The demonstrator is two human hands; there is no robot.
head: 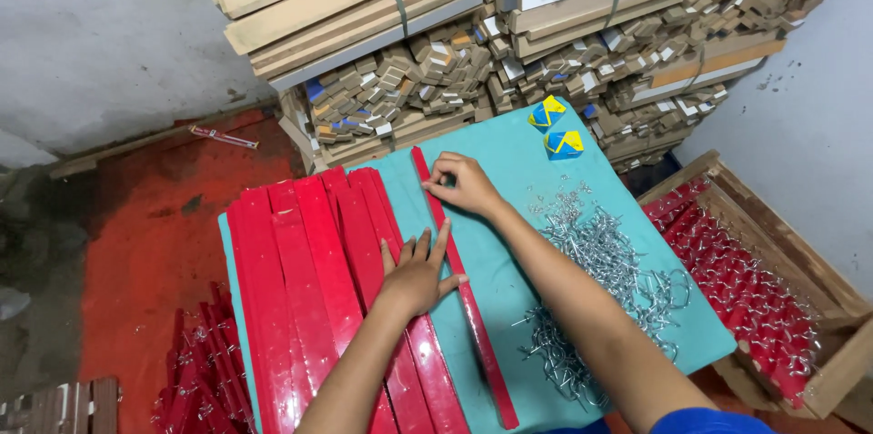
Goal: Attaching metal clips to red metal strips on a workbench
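Note:
My left hand [416, 269] lies flat with fingers spread on a row of long red painted wooden slats [309, 279] that cover the left part of a teal table [509, 179]. One red slat [468, 302] lies apart from the row, running from the far edge toward me. My right hand [461, 184] pinches this slat near its far end. A heap of small silver metal hooks [600, 279] lies on the table to the right of my right forearm.
Two small blue and yellow boxes [556, 129] sit at the table's far edge. A wooden crate [773, 279] holding red slats with hooks stands at the right. Bundled wooden sticks [509, 25] are stacked behind. More red pieces [205, 370] lie on the floor at left.

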